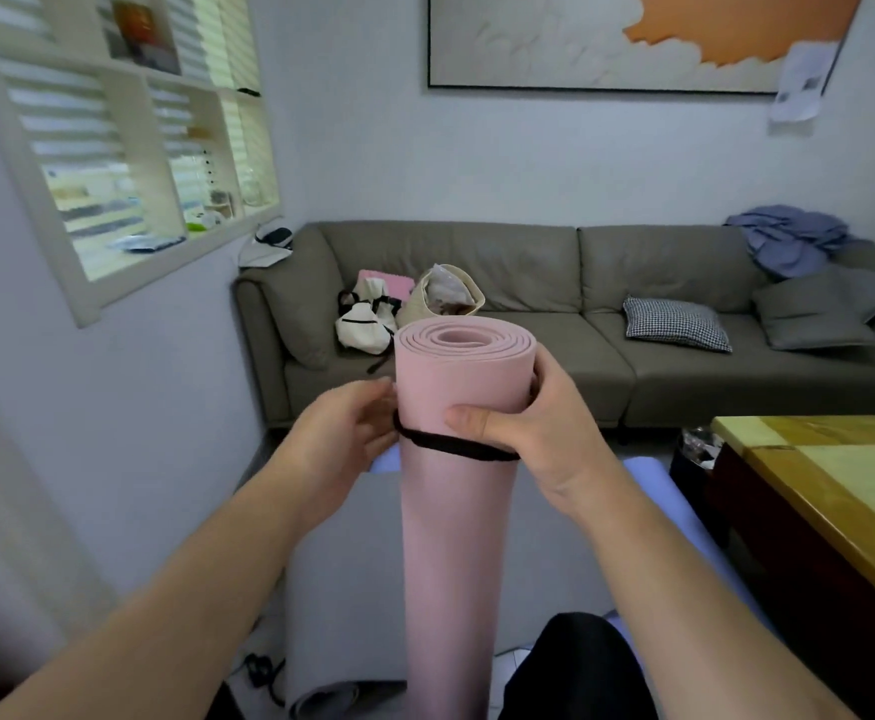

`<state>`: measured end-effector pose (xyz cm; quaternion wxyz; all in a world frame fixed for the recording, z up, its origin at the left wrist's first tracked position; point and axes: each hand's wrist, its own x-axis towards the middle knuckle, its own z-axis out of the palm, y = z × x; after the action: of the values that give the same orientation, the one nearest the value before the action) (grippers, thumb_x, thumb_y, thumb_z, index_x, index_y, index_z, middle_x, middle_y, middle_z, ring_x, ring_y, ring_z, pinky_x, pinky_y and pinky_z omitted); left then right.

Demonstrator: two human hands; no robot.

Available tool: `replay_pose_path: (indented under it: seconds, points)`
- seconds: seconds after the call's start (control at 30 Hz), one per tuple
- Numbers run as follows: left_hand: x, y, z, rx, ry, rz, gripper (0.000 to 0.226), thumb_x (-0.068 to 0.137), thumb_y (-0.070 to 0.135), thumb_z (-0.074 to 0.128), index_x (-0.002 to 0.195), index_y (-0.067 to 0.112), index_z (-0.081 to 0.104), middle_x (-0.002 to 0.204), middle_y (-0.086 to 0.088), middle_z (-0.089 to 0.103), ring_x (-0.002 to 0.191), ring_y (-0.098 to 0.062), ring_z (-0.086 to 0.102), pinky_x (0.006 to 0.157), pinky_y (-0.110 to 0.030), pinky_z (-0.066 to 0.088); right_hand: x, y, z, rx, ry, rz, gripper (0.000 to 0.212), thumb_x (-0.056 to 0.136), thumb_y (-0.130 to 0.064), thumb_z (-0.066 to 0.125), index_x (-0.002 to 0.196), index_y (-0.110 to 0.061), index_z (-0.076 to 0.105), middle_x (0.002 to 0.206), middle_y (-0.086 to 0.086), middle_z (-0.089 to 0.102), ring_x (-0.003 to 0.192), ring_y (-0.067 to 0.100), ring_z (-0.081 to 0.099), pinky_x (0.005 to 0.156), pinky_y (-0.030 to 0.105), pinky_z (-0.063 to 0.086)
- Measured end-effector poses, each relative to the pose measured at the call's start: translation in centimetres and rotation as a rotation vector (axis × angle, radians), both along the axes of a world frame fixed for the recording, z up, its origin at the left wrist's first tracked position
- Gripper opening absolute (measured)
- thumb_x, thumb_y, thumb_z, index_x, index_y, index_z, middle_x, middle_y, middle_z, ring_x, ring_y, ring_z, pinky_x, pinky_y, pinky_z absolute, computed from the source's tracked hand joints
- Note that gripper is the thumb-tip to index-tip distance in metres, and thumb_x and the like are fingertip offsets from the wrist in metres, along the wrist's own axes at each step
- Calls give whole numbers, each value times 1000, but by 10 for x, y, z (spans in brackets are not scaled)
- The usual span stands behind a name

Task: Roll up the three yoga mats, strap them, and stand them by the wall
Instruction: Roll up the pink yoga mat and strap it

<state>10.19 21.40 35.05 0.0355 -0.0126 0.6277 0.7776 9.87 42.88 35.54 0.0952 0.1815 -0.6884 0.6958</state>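
The rolled pink mat [451, 511], soft, light and springy by its look, is held upright above the floor near its top, gripped by the right hand [534, 439] and steadied by the left hand [344, 441] at the black strap [456, 445].

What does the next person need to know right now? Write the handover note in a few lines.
Right hand: grip around the upright pink rolled mat, thumb in front just above the black strap.
Left hand: fingers at the strap on the roll's left side; exact grip hidden.
Done: pink mat rolled, strap around its upper part.
Left: a grey mat lies on the floor, only partly rolled at its near end; a lavender mat lies beside it. Finish the strap if needed, stand the pink roll by the wall, then roll and strap the other two.
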Motion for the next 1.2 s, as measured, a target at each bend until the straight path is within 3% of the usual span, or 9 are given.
replay_pose_path:
  seconds: [0.13,0.23,0.4,0.67,0.77,0.83,0.93,1.13,1.2]
  points:
    - [-3,2,-12,-288,-98,4,49,94,50,60,103,5,75,95,-18,73,80,-24,66,84,-40,56,4,-7,-7,-23,14,-10,88,57,-8,99,136,-16,61,131,0,74,124,20,68,106,52,55]
    - [-5,-6,-8,-412,-61,-58,22,95,25,54,76,15,57,72,-6,52,60,-19,47,65,-31,43,5,-10,-8,-56,33,4,88,56,-8,98,136,-14,62,130,3,74,123,24,69,106,54,55]
    - [-9,-15,-15,-473,20,-63,23,98,14,50,75,14,52,62,3,46,57,-17,42,62,-33,44,7,-14,-8,-98,58,44,80,60,-4,94,134,-11,65,128,5,75,121,26,70,101,48,57]
    - [-9,-41,-102,-1194,-115,40,27,103,26,53,79,13,51,80,-7,62,75,-27,61,59,-37,50,3,-10,13,-243,78,-46,82,54,-3,99,129,-11,68,125,7,77,118,28,72,97,46,59]
    - [9,-47,-110,-972,-87,-78,26,92,33,78,106,21,59,112,4,69,101,-10,67,75,-21,54,-2,-3,24,-311,70,-62,80,55,-11,99,129,-12,67,124,8,77,117,30,72,98,50,59]
    - [22,-27,-92,-813,29,-281,88,72,43,95,141,32,40,138,22,51,126,9,50,91,-9,44,-4,-10,30,-304,54,-86,77,58,-8,97,129,-11,67,122,8,78,113,29,74,93,47,61]
    - [30,11,-76,-684,163,-150,145,44,58,103,155,45,11,146,27,40,132,3,47,106,-29,47,-2,-25,30,-354,-35,-123,79,54,-7,98,127,-8,67,117,7,79,106,27,76,83,39,62]
    - [34,13,-62,-610,234,205,99,51,48,103,129,47,42,116,27,62,100,6,60,63,-8,46,5,-11,26,-501,-205,86,11,87,-16,72,96,-14,78,97,4,78,85,18,71,79,32,51]
    - [34,10,-56,-606,220,221,97,51,50,102,129,44,45,114,25,63,97,7,60,59,-6,45,4,-12,19,-429,-341,-35,19,100,-19,61,89,-13,76,87,7,77,79,22,72,76,34,52]
